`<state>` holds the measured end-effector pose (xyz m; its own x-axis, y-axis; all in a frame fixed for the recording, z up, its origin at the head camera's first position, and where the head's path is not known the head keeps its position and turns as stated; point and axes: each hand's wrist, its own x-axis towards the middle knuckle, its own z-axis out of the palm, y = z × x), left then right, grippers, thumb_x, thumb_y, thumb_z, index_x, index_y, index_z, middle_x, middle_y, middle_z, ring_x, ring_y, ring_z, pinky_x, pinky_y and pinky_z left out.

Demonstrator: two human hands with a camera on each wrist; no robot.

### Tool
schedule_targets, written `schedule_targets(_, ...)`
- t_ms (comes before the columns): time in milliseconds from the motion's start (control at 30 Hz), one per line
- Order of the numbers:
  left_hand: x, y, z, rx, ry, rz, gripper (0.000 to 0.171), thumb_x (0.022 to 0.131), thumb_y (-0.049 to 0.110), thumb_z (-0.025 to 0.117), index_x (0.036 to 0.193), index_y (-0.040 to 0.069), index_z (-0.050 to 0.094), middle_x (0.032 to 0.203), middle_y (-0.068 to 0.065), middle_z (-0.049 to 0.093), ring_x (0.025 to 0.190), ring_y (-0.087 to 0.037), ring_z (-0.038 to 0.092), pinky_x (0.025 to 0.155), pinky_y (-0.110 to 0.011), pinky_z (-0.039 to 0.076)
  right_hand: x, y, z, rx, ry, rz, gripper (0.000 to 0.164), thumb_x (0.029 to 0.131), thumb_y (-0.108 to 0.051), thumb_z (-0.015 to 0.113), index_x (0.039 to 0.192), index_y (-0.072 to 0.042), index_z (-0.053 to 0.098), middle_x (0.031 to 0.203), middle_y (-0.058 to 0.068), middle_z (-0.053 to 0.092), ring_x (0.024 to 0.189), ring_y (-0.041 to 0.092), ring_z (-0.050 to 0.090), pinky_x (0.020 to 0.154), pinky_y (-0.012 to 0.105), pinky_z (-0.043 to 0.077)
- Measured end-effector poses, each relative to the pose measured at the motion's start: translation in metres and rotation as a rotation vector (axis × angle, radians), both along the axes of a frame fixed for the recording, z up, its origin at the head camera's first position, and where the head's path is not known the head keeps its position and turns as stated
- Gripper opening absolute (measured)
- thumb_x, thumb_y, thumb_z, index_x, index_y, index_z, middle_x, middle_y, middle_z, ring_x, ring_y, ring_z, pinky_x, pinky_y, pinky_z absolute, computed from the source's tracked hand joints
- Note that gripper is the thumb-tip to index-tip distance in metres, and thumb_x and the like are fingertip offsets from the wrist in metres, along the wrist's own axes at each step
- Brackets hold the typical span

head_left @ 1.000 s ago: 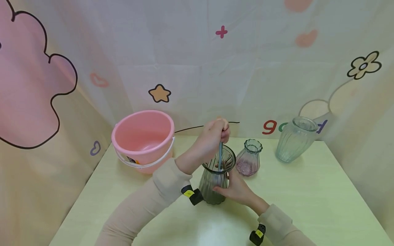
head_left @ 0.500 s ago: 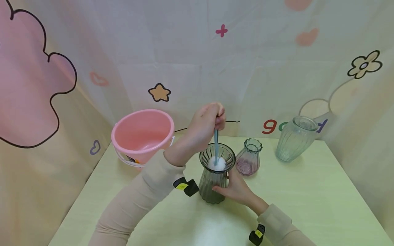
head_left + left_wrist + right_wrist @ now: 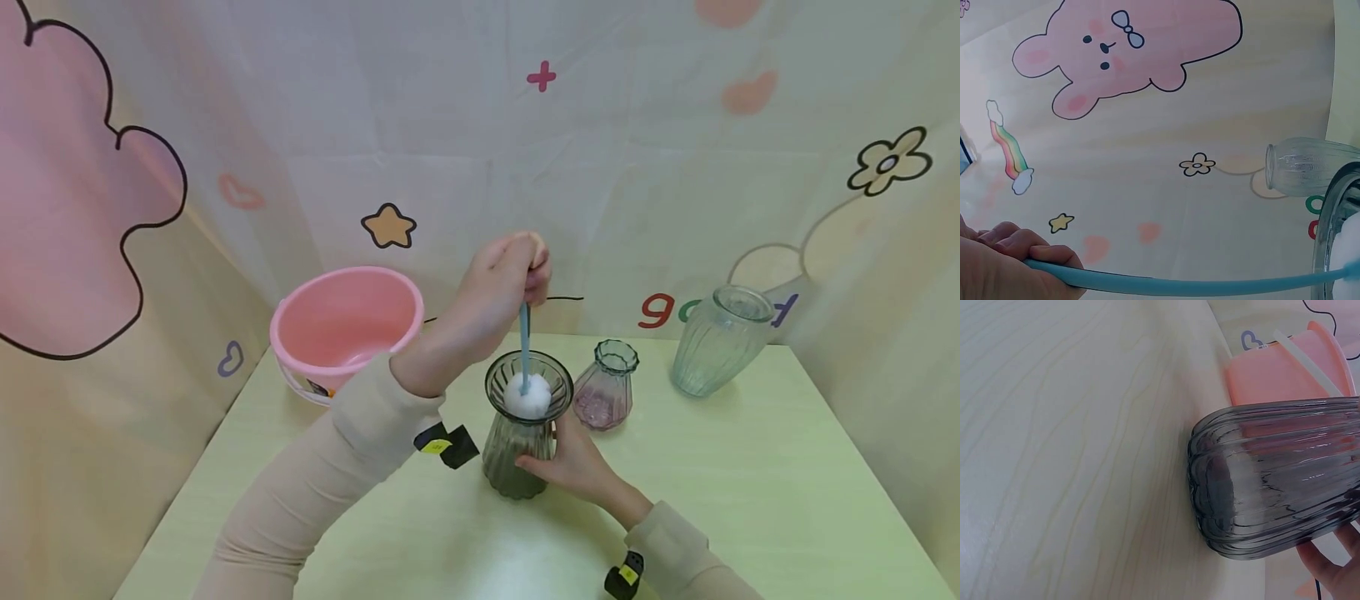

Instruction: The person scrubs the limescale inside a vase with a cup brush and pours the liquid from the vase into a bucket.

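Observation:
My left hand (image 3: 501, 283) grips the upper end of a blue-handled bottle brush (image 3: 524, 333), held nearly upright over the dark grey ribbed glass vase (image 3: 512, 468). The brush's white, rounded head (image 3: 528, 397) sits in the vase's wide mouth. In the left wrist view the fingers (image 3: 1054, 253) curl round the slim handle (image 3: 1172, 286), which runs across to the white head at the vase's rim. My right hand (image 3: 576, 467) holds the vase's side, thumb on the near face; its other fingers are mostly hidden behind the glass.
A pink bucket (image 3: 285, 342) with a white handle stands at the back left. Just right of the vase is a small glass vase (image 3: 604, 393), green above and purple below. Farther right stands a tall pale glass vase (image 3: 716, 350). A printed curtain (image 3: 450, 100) hangs behind the table.
My left hand has risen with the bottle brush, bringing its white head up from inside the vase to the mouth. My right hand keeps its hold on the vase.

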<state>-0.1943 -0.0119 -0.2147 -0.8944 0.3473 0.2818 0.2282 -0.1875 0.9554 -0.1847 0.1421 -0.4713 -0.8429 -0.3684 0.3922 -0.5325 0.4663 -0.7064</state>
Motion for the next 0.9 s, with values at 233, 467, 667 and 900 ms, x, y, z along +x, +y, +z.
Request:
schedule_targets(233,0.006,-0.009,0.025,0.086,0.052,-0.02,0.025,0.089,0.0,0.025,0.065,0.007,0.025,0.061,-0.004,0.023,0.057,-0.017,0.022,0.059,-0.027,0.024,0.0,0.001,-0.002,0.003,0.017,-0.002,0.105,0.067,-0.027,0.083,0.145,-0.019,0.013,0.142,0.008,0.036,0.128,0.027,0.038,0.101,0.049,0.035)
schedule_targets(467,0.023,-0.029,0.069,0.127,0.206,0.071,0.023,0.087,-0.002,0.022,0.066,0.007,0.027,0.062,-0.005,0.023,0.057,-0.018,0.021,0.058,-0.027,0.023,-0.001,0.0,-0.003,-0.007,-0.015,-0.013,0.106,0.066,-0.028,0.083,0.145,-0.017,0.014,0.142,0.008,0.035,0.127,0.028,0.039,0.1,0.048,0.036)
schedule_targets(667,0.012,-0.041,0.071,-0.016,0.281,0.318,0.026,0.091,0.003,0.023,0.07,0.007,0.037,0.062,-0.005,0.031,0.054,-0.017,0.023,0.052,-0.024,0.022,0.0,-0.002,-0.004,-0.01,-0.017,-0.033,0.106,0.065,-0.026,0.084,0.145,-0.013,0.016,0.139,0.008,0.039,0.126,0.027,0.041,0.1,0.049,0.036)
schedule_targets(900,-0.019,-0.052,0.048,-0.123,0.14,0.407,0.026,0.099,0.014,0.029,0.08,0.008,0.046,0.064,-0.003,0.035,0.052,-0.014,0.028,0.05,-0.022,0.025,0.0,-0.001,-0.003,0.006,0.0,-0.027,0.106,0.066,-0.029,0.083,0.145,-0.02,0.013,0.138,0.009,0.039,0.125,0.029,0.041,0.099,0.051,0.036)
